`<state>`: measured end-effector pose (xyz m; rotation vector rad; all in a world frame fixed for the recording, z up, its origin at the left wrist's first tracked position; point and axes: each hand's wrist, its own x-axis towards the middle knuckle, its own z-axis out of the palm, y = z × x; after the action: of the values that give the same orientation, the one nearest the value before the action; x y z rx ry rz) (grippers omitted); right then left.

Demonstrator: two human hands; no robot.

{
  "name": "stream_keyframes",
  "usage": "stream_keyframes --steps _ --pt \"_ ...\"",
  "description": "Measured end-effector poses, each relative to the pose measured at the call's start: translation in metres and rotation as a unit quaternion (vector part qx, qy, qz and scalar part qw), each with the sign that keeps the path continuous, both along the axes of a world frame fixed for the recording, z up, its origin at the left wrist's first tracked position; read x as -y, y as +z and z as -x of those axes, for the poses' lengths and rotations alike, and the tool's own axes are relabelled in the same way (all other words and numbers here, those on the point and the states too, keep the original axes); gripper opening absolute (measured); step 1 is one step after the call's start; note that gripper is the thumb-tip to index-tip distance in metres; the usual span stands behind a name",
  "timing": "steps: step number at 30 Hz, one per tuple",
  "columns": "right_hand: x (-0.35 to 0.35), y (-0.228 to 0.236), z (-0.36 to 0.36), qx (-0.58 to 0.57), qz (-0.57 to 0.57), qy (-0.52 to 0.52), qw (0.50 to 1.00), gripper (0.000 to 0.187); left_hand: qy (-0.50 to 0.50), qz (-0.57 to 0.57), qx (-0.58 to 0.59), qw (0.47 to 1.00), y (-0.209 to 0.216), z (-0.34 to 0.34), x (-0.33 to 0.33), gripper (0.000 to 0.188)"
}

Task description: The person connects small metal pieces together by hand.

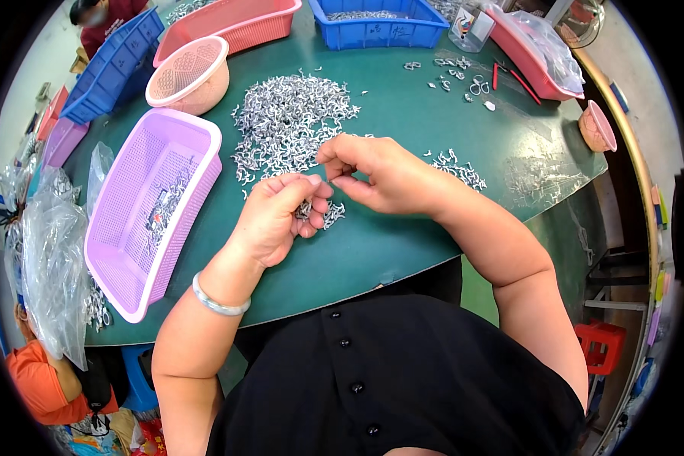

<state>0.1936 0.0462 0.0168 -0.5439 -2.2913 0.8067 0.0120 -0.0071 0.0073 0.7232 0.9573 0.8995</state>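
Several parts [305,210] are cupped in the curled left hand [267,216] above the tabletop [334,262], inward of its near edge, seemingly to lie within reach of the bent right hand [384,175], whose hold I cannot tell.

The small curved pieces [292,106] are silver and white on a dark green tabletop [403,118]. The long basket [181,228] is lilac (the round basket [207,91], pale pink with lattice patterning), the person's shirt [296,372] black, the bangle [222,308] pale.

This is a workshop, shown by the green worktable [387,251], heaped small silvery parts [292,110] and blue bins [346,34].
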Motion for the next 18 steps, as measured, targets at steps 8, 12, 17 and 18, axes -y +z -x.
stream_keyframes --steps 8,12,17,18 --pt "0.0011 0.0041 -0.0004 -0.001 0.012 0.008 1.0 0.031 0.008 0.007 -0.014 1.0 -0.0007 -0.0022 0.001 0.013" --pt "-0.0022 0.0012 -0.0037 -0.029 0.025 0.002 0.999 0.031 0.0 -0.017 -0.013 1.0 -0.0036 -0.0018 0.0004 0.013" --pt "-0.0049 0.0014 -0.0048 -0.008 0.021 -0.02 1.0 0.02 0.004 -0.057 -0.023 0.998 -0.0045 -0.003 0.0021 0.01" --pt "-0.0057 0.0011 -0.0049 -0.008 0.021 -0.02 1.0 0.02 0.006 -0.061 -0.023 0.998 -0.0042 -0.0033 0.0024 0.009"
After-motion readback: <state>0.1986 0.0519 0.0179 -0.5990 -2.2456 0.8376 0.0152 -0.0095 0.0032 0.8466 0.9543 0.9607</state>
